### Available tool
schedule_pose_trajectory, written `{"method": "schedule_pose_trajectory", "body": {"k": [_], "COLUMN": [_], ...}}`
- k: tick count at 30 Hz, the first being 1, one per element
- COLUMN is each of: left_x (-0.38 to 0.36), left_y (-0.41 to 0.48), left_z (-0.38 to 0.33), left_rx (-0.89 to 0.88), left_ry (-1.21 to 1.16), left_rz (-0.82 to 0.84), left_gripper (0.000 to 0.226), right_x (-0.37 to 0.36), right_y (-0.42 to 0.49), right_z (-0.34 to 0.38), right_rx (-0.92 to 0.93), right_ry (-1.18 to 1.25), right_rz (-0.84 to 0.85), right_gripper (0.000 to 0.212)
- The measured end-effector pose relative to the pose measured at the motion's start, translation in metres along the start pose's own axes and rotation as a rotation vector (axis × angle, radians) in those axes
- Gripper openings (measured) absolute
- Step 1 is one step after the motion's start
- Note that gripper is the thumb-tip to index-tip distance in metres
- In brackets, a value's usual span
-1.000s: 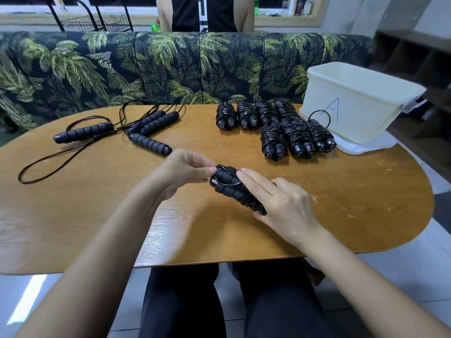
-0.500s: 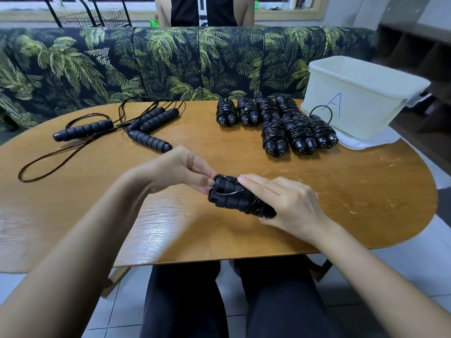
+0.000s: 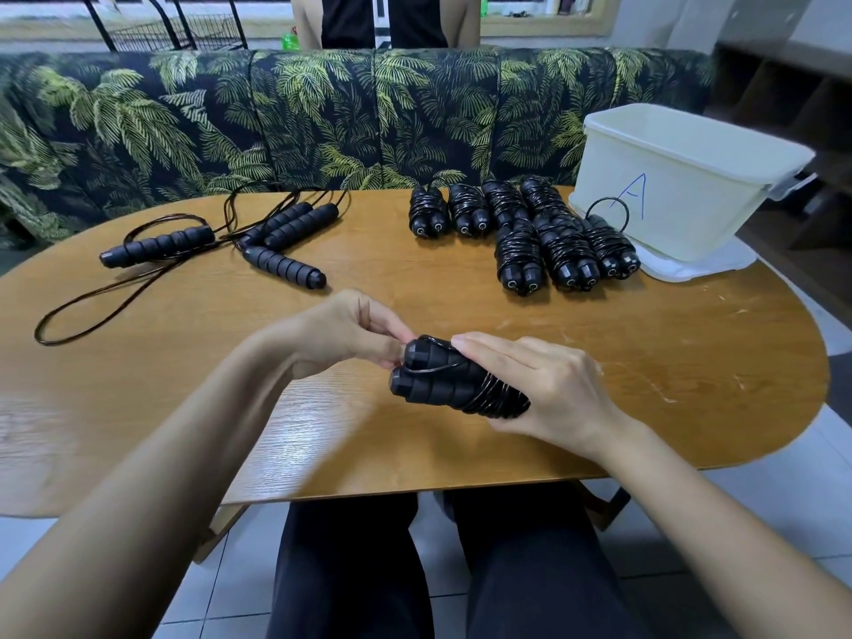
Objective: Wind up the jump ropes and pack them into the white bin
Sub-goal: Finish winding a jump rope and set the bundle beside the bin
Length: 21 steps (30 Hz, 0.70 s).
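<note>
A black jump rope bundle (image 3: 438, 385), two handles with cord wound round them, lies low over the wooden table (image 3: 645, 362) near its front edge. My right hand (image 3: 539, 385) grips the wound end of it. My left hand (image 3: 350, 334) pinches the cord's loose end at the handle tips. Several wound bundles (image 3: 521, 232) lie in two rows at the back of the table. Two unwound ropes (image 3: 276, 237) with black foam handles sprawl at the back left. The white bin (image 3: 682, 182), marked with a blue A, stands at the back right.
A white lid (image 3: 701, 269) lies under the bin. A sofa with a palm-leaf print (image 3: 276, 122) runs behind the table. A person (image 3: 382, 20) stands behind the sofa. My legs (image 3: 415, 569) are under the table's front edge.
The bundle has tilted flatter and shifted slightly toward me. My left fingers moved in closer to the handle tips with the cord end. My right hand keeps its hold.
</note>
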<state>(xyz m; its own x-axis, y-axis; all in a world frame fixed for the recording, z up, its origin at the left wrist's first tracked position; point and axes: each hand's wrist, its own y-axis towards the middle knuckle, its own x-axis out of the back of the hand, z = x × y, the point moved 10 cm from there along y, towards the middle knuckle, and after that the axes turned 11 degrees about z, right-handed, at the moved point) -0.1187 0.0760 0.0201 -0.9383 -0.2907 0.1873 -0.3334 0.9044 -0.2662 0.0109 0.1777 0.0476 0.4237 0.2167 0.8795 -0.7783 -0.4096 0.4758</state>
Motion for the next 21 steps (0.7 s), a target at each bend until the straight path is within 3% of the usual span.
{"method": "schedule_pose_trajectory", "body": {"k": [10, 13, 16, 19, 21], "left_x": [-0.008, 0.01, 0.028, 0.018, 0.018], "left_y": [0.008, 0.009, -0.002, -0.009, -0.01], "left_z": [-0.003, 0.002, -0.006, -0.018, -0.013], "left_rx": [0.082, 0.078, -0.103, -0.241, -0.232], "left_ry": [-0.109, -0.214, -0.159, -0.015, -0.041], "left_rz": [-0.002, -0.238, -0.602, -0.711, -0.712], "left_gripper": [0.014, 0.015, 0.015, 0.017, 0.016], "right_x": [0.005, -0.002, -0.011, -0.019, -0.018], "right_y": [-0.008, -0.005, 0.0, -0.001, -0.002], "right_z": [-0.009, -0.016, -0.026, -0.029, -0.026], "right_rx": [-0.093, -0.269, -0.458, -0.561, -0.567], "right_ry": [0.064, 0.075, 0.05, 0.115, 0.132], "right_rz": [-0.025, 0.0, 0.049, 0.08, 0.061], "right_gripper": [0.082, 0.087, 0.093, 0.094, 0.093]}}
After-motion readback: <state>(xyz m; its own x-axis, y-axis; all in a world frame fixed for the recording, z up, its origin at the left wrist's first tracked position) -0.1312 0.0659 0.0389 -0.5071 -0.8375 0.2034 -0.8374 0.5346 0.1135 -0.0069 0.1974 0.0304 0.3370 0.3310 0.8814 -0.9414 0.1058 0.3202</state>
